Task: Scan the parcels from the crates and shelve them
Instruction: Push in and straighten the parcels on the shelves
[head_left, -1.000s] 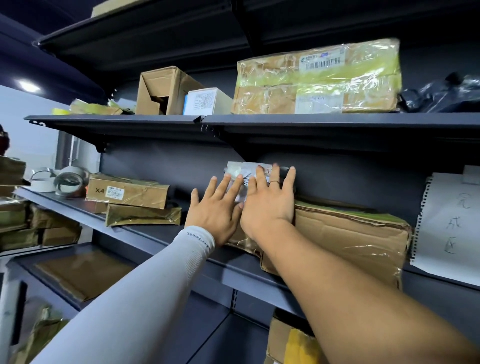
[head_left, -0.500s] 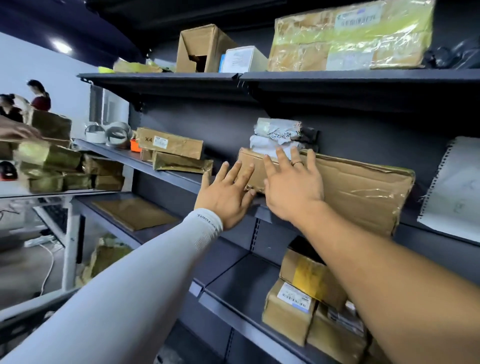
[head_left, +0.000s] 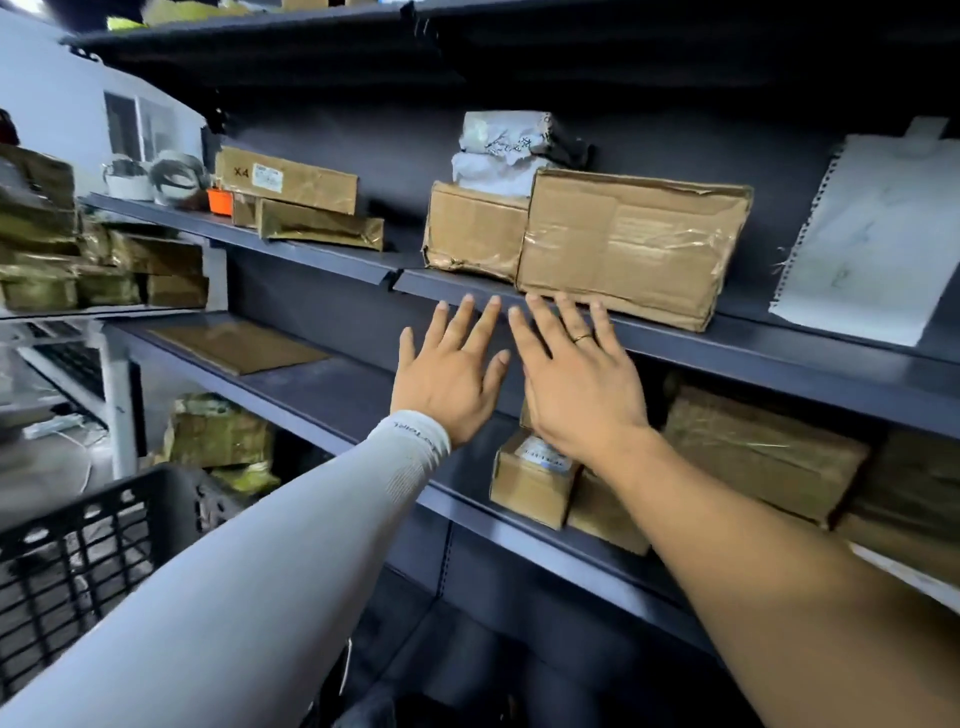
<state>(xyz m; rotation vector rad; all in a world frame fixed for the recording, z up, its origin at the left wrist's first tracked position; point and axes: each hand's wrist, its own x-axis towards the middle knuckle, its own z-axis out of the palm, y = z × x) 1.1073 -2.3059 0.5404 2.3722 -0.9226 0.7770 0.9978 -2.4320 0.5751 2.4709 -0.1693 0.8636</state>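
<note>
A large taped cardboard parcel (head_left: 628, 244) leans upright on the dark middle shelf (head_left: 753, 348), with a smaller brown parcel (head_left: 475, 228) against its left side and white wrapped packets (head_left: 498, 150) stacked behind. My left hand (head_left: 449, 382), in a grey sleeve, hovers flat with spread fingers just below the shelf's front lip. Beside it my right hand (head_left: 576, 374), wearing a ring, is also flat and empty, its fingertips at the lip under the large parcel. Neither hand holds anything.
A black plastic crate (head_left: 78, 545) sits at lower left. More boxes (head_left: 296, 205) lie further left on the same shelf, and others (head_left: 535, 478) fill the shelf below. A white paper sheet (head_left: 872, 234) hangs at the right. A separate rack (head_left: 98, 270) stands at far left.
Both hands have come off the large parcel and dropped below the shelf edge. The view has tilted downward, bringing the crate and lower shelf into sight.
</note>
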